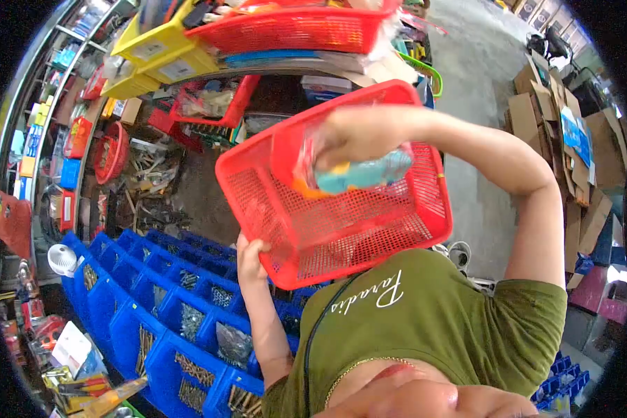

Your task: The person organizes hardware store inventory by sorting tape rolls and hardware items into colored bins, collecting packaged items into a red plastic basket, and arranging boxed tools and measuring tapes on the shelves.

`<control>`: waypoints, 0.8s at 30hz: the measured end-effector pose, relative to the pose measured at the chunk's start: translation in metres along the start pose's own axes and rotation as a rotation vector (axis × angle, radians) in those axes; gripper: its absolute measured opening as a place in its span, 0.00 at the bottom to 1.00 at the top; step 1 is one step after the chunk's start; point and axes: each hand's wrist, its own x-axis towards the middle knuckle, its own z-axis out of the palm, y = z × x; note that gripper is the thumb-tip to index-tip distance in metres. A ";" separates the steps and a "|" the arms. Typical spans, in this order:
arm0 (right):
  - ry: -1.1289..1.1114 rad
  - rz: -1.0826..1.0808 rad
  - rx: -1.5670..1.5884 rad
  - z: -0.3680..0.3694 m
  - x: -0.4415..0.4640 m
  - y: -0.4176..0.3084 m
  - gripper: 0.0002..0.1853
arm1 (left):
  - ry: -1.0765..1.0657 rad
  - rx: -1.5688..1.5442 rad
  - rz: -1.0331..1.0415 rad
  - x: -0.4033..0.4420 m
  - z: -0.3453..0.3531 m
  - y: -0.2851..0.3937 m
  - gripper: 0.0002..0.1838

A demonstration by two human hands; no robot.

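Observation:
My left hand [252,259] grips the near left corner of a red plastic basket [348,261], its fingers over the rim. The basket is tilted in front of my chest, and its mesh floor shows. Over the basket, my right hand [359,136] is closed on a clear plastic packet [362,174] with teal and orange-yellow contents. Motion blurs this hand and the packet, so I cannot make out the exact kind of item or whether the packet touches the basket floor.
Blue bins [188,313] of screws and small hardware stand at lower left. Yellow bins [160,59] and another red basket [292,31] are at the top. Stocked shelves [42,132] line the left side. Cardboard [557,125] leans at right beside the concrete floor [467,63].

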 end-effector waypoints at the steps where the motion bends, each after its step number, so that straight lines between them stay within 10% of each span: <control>1: -0.008 -0.147 0.052 0.027 0.003 0.030 0.13 | 0.002 0.006 -0.005 0.005 0.010 -0.004 0.42; 4: -0.271 0.052 0.100 0.068 -0.033 0.069 0.14 | -0.151 0.061 -0.056 0.017 0.055 -0.023 0.40; 10: -0.021 0.287 -0.214 0.047 -0.190 0.107 0.21 | -0.174 0.048 -0.144 0.035 0.162 -0.112 0.39; 12: 0.574 0.010 -0.172 0.022 -0.258 0.134 0.20 | -0.138 0.054 -0.143 0.042 0.198 -0.141 0.39; 16: 1.036 0.241 -0.487 -0.027 -0.393 0.162 0.29 | -0.182 0.054 -0.166 0.063 0.271 -0.158 0.39; 20: 0.994 0.349 0.573 -0.022 -0.479 0.222 0.45 | -0.344 0.069 -0.141 0.101 0.345 -0.143 0.36; 24: 0.974 0.438 0.750 -0.020 -0.497 0.236 0.42 | -0.448 0.230 -0.094 0.157 0.389 -0.138 0.36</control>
